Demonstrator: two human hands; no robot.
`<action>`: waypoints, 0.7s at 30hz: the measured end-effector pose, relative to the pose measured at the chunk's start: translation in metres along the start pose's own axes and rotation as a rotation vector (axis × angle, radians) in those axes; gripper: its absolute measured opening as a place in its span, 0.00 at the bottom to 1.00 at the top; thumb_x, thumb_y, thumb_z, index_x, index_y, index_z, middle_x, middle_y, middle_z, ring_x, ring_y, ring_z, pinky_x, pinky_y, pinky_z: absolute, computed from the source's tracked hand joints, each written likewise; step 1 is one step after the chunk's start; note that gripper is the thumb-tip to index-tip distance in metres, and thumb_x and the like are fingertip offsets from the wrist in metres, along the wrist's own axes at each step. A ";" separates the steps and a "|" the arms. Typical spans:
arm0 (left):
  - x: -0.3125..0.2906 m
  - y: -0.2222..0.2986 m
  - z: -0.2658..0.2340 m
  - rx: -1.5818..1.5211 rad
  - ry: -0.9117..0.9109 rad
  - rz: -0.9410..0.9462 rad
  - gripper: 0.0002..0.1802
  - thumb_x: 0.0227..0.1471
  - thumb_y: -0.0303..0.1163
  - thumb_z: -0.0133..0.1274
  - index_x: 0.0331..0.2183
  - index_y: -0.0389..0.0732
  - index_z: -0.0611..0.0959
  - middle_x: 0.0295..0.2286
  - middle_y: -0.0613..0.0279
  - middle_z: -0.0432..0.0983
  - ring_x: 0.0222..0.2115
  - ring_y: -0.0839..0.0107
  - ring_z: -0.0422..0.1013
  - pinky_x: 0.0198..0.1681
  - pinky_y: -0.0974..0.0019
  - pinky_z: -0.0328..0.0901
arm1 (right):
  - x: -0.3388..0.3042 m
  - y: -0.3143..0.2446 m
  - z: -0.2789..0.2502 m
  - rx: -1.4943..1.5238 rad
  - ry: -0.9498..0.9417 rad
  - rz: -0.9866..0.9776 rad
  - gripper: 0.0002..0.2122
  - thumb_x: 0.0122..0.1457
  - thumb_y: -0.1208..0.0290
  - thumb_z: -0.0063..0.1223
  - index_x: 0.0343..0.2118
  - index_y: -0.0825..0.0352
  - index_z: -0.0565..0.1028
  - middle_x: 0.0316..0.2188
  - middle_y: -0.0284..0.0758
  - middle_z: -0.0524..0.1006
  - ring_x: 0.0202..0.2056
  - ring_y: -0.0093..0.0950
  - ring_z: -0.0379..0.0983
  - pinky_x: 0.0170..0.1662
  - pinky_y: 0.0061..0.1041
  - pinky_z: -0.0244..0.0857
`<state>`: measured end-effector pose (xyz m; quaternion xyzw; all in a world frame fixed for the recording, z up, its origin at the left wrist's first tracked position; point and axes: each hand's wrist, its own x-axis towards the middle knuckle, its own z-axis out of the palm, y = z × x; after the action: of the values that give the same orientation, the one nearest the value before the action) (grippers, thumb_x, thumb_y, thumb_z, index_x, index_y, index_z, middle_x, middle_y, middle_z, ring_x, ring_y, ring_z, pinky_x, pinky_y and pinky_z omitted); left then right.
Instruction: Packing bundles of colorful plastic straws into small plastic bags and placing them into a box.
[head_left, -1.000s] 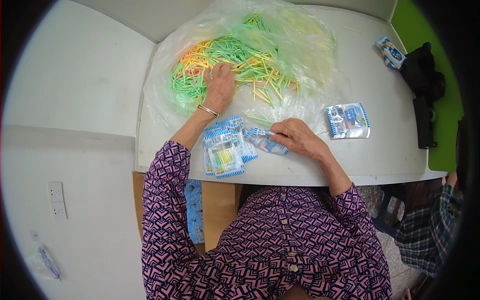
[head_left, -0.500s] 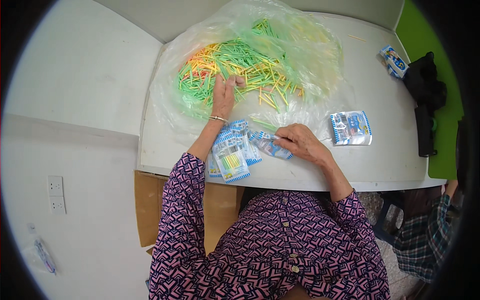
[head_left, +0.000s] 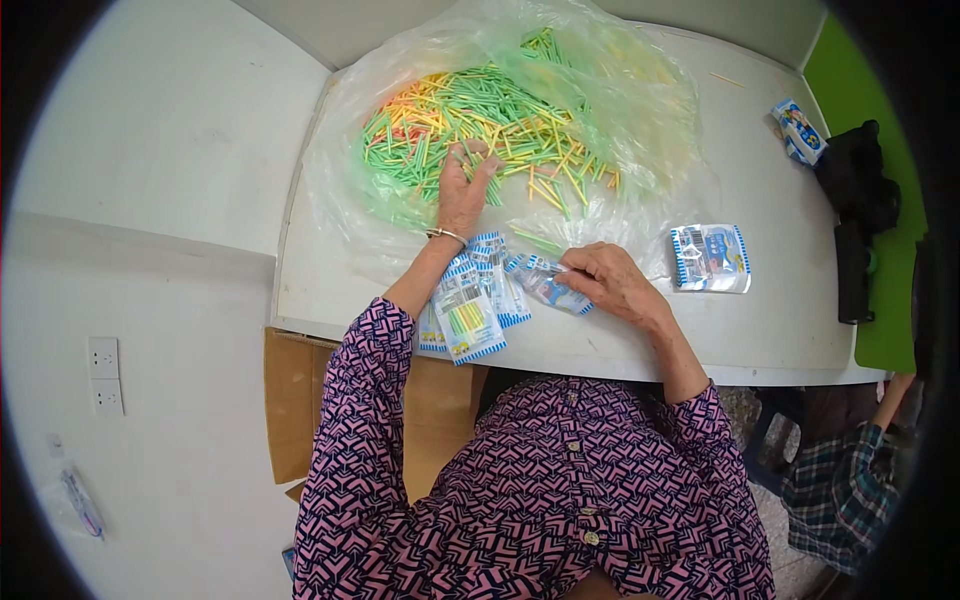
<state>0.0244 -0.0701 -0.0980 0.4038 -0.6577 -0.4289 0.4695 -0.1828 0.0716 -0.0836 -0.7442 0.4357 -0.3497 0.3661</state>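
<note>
My left hand [head_left: 466,190] reaches into a heap of thin green, yellow and orange sticks [head_left: 500,105], which lies in a large clear plastic bag [head_left: 335,190]. Its thumb stands apart from the curled fingers, with sticks showing between them; some fingertips are hidden among the sticks. My right hand [head_left: 612,283] pinches the edge of a small blue-and-clear packet [head_left: 545,283] near the table's front. Left of that packet lies an overlapping pile of similar packets [head_left: 470,318], the top one showing sticks through its window. A few loose green sticks [head_left: 536,240] rest just beyond the held packet.
Another blue-and-white packet [head_left: 711,258] lies flat to the right on the white table [head_left: 640,350]. Farther right are a small blue-and-white pack [head_left: 798,132] and a black device [head_left: 855,180] beside a green panel. A cardboard box [head_left: 440,430] stands below the table edge. Another person's checked sleeve [head_left: 840,500] shows at lower right.
My left thumb has spread away from the fingers, and the left hand has shifted slightly right over the sticks. My right hand keeps its pinch on the packet. The whole view has shifted a little.
</note>
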 end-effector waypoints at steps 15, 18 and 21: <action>0.024 0.037 -0.014 -0.349 0.149 -0.142 0.10 0.61 0.34 0.41 0.35 0.37 0.69 0.30 0.55 0.73 0.33 0.62 0.74 0.41 0.60 0.70 | 0.003 -0.015 -0.005 0.392 0.244 0.217 0.12 0.56 0.69 0.55 0.21 0.70 0.69 0.16 0.22 0.63 0.21 0.12 0.56 0.22 0.19 0.48; 0.031 0.062 -0.015 -0.527 0.199 -0.246 0.09 0.60 0.33 0.42 0.35 0.36 0.69 0.30 0.55 0.72 0.33 0.61 0.73 0.41 0.57 0.70 | 0.004 -0.013 -0.017 0.575 0.240 0.265 0.12 0.56 0.69 0.55 0.19 0.67 0.70 0.16 0.19 0.63 0.20 0.11 0.54 0.22 0.17 0.47; 0.029 0.073 -0.011 -0.770 -0.021 -0.326 0.09 0.60 0.32 0.44 0.34 0.36 0.70 0.30 0.56 0.70 0.31 0.63 0.70 0.44 0.53 0.68 | 0.005 -0.021 -0.027 0.657 0.207 0.321 0.11 0.56 0.69 0.55 0.19 0.66 0.70 0.16 0.19 0.64 0.20 0.10 0.54 0.22 0.15 0.46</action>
<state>0.0185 -0.0768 -0.0195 0.2932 -0.3817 -0.7163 0.5053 -0.1951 0.0680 -0.0511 -0.4702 0.4462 -0.4824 0.5891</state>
